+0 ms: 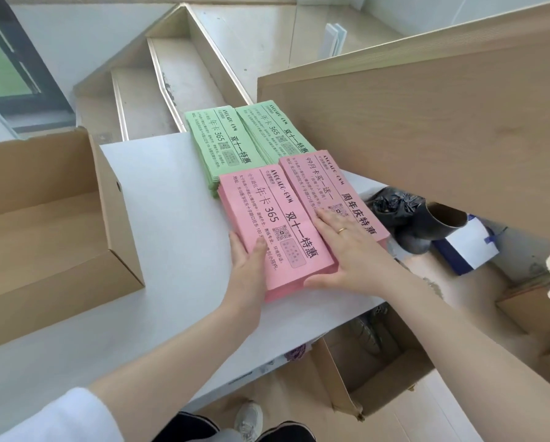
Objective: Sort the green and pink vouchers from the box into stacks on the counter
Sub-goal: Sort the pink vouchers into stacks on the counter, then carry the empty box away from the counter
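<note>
Head view, the only one. The white counter [159, 224] has 4 piles of vouchers on it. Two green stacks sit at the far side, next to each other: the left green stack [208, 145] and the right green stack [269, 134]. Two pink stacks sit nearer the person, & they lie partly over the near ends of the green ones. Colours are kept apart so each kind is easy to find.

The left hand [251, 266] lies along the left edge of the near pink stack [280, 228], with the thumb up on top. The fingers go down the side & I can't tell how much they curl, so it's a push or a light hold, not sure which. The right hand [347, 247], w/ a ring on it, lies flat w/ straight fingers on the other pink stack [328, 186], & its thumb rests at the near end of the near pink stack. Looks like both hands are squeezing the piles tidy, so edges line up & nothing slides off.

The cardboard box [60, 218] sits on the left of the counter, open. No vouchers show in the part I can see, so sorting is prob. almost done.

A big wood board [426, 129] leans at right. A 2nd carton [385, 371] is on the floor below.
</note>
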Demonstrator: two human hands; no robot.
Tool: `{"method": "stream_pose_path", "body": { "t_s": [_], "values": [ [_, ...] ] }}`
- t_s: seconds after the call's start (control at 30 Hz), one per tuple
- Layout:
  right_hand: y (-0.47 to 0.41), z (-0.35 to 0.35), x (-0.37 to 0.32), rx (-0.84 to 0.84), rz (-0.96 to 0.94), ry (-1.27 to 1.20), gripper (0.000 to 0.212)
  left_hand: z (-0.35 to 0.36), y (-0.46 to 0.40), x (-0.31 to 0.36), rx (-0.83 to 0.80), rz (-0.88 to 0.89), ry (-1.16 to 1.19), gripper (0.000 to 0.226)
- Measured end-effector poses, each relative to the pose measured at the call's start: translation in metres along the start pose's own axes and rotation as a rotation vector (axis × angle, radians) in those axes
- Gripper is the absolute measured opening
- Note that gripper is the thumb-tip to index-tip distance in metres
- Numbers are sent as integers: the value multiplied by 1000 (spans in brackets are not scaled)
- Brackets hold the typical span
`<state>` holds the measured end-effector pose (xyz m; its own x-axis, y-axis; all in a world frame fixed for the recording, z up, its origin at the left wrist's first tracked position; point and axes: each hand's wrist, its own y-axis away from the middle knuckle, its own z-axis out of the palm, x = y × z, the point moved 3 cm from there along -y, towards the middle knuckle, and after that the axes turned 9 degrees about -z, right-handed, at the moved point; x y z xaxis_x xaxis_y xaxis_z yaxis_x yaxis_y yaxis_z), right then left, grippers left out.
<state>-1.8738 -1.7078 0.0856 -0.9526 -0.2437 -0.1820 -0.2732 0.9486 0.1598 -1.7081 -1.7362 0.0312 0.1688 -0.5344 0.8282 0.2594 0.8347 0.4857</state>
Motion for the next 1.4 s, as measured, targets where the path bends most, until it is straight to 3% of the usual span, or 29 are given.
{"method": "stream_pose_path", "body": {
  "t_s": [0.33,0.43,0.53,0.67,0.73,0.9,1.0,1.1,1.17,1.23,1.3,1.4],
  "values": [
    [0,-2,7,58,-20,-79,115,4,-1,0,49,44,-27,58],
    [1,-12,1,184,-53,-150,114,2,3,5,44,33,-46,62],
    [-10,-24,-19,339,-132,-222,96,-6,16,22,84,95,-138,69],
    [-41,-41,-68,451,-246,-336,58,-34,50,63,91,323,-299,40],
    [-59,-46,-96,472,-293,-420,51,-56,71,84,100,395,-336,34],
    [-110,-53,-162,333,-240,-652,33,-130,111,132,184,562,-470,24],
    [-138,-50,-194,289,-113,-752,48,-184,126,163,336,631,-681,23],
    [-158,-48,-215,268,17,-725,60,-248,130,193,611,665,-1033,28],
    [-167,-45,-223,243,107,-751,57,-292,129,207,807,625,-1192,33],
    [-172,-44,-230,255,168,-710,46,-330,125,215,888,502,-1356,38],
    [-174,-43,-240,269,198,-459,33,-359,124,215,888,372,-1505,42],
    [-170,-46,-254,327,261,-60,29,-387,127,213,910,248,-1482,41]
  ]
}}
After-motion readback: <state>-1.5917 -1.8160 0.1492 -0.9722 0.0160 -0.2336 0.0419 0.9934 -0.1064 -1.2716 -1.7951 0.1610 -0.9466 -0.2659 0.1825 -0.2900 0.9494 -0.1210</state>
